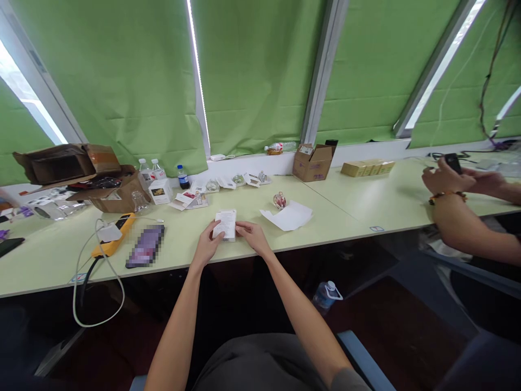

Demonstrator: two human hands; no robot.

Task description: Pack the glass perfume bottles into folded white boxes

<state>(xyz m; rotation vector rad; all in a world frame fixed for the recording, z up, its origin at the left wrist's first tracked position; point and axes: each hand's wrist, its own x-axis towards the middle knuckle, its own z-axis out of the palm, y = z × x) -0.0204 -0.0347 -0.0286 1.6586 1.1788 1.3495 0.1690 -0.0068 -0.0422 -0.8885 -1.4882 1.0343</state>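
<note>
Holding the white box (228,222) near the table (181,239) edge, your left hand (207,245) clamps its side; your right hand (253,237) fingertips touch it, grip unclear. The bottle (279,200) sits unboxed beside paper (291,215).

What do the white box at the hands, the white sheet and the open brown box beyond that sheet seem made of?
White box: probably thin card, smooth-looking, with flat faces, straight edges and printed text. White sheet: paper or thin card, apparently matte; it's bent, with raised edges. Brown box: likely cardboard, matte, judging by its colour and folded-open flaps.
</note>
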